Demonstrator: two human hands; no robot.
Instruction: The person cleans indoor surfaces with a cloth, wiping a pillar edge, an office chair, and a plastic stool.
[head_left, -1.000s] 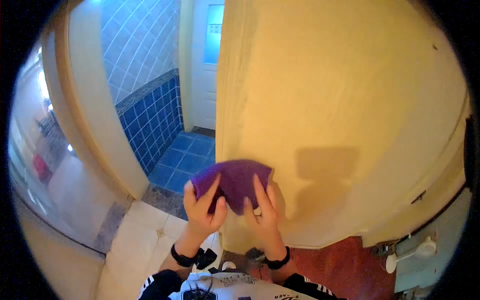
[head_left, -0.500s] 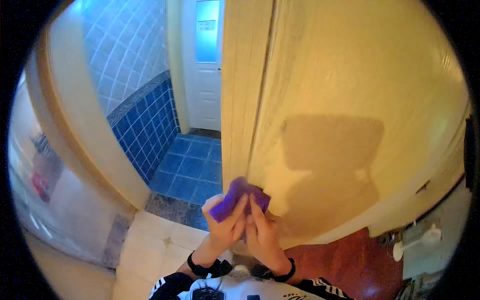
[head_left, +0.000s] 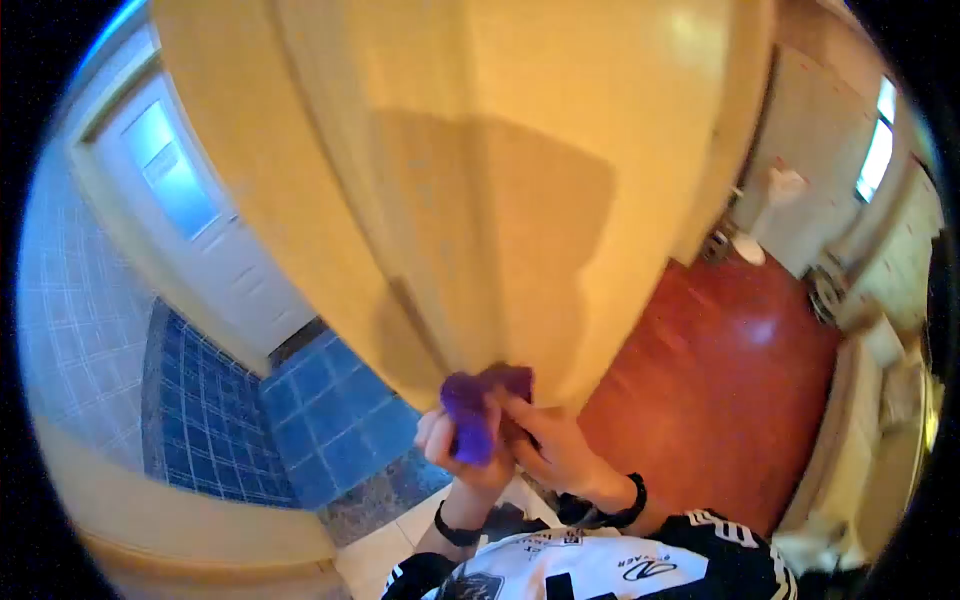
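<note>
A bunched purple cloth (head_left: 468, 410) is held in front of my chest, between my two hands. My left hand (head_left: 484, 476) is wrapped round its left part, and a fold hangs over the fingers. On the other side, my right hand (head_left: 560, 452) pinches the cloth with thumb and fingertips close to the left hand. Behind the cloth rises a yellow wall (head_left: 520, 60), on which my shadow falls. Whether the cloth touches the wall I cannot tell.
To the left, a passage has blue floor tiles (head_left: 335, 425) and a white door (head_left: 190, 210) with a glass pane. On the right, a reddish floor (head_left: 720, 380) leads to a white pedestal fan (head_left: 750, 248) and a pale sofa (head_left: 850, 430).
My view has swung to the right, so the reddish floor and the sofa side show more. Both hands still hold the purple cloth, and its folds lie differently.
</note>
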